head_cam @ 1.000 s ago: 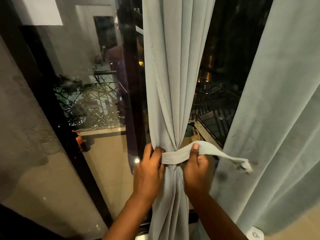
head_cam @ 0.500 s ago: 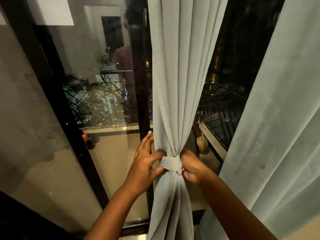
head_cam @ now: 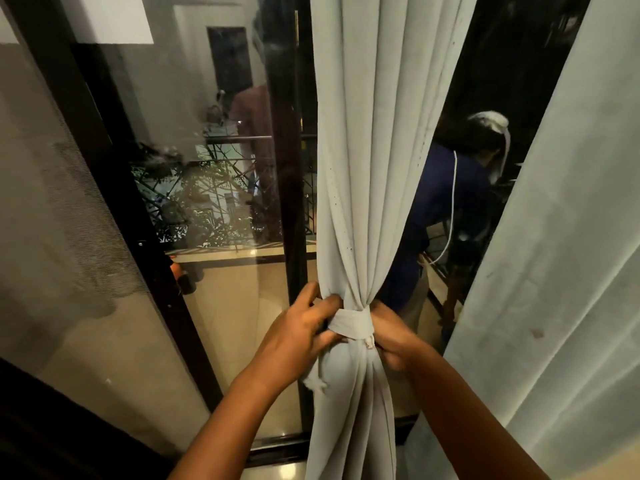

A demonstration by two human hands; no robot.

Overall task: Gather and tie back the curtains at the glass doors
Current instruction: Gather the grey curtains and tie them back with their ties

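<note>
A pale grey curtain (head_cam: 367, 168) hangs gathered into a narrow bundle in front of the glass doors (head_cam: 221, 271). A fabric tie-back band (head_cam: 353, 322) of the same cloth is wrapped tightly round its waist. My left hand (head_cam: 298, 334) pinches the left side of the band, and a loose knotted end of the tie (head_cam: 317, 382) hangs below it. My right hand (head_cam: 391, 341) grips the band's right side, its fingers curled in behind the bundle and partly hidden.
A second pale curtain (head_cam: 561, 271) hangs loose on the right. A dark door frame post (head_cam: 294, 202) stands behind the bundle. A mesh screen (head_cam: 52, 202) covers the left. The glass shows my reflection (head_cam: 450, 209) and a balcony railing (head_cam: 221, 188).
The band's long loose end, which hung out to the right, has been drawn in and the band pulled tight round the curtain. Both hands have closed in on the wrap. The view has shifted.
</note>
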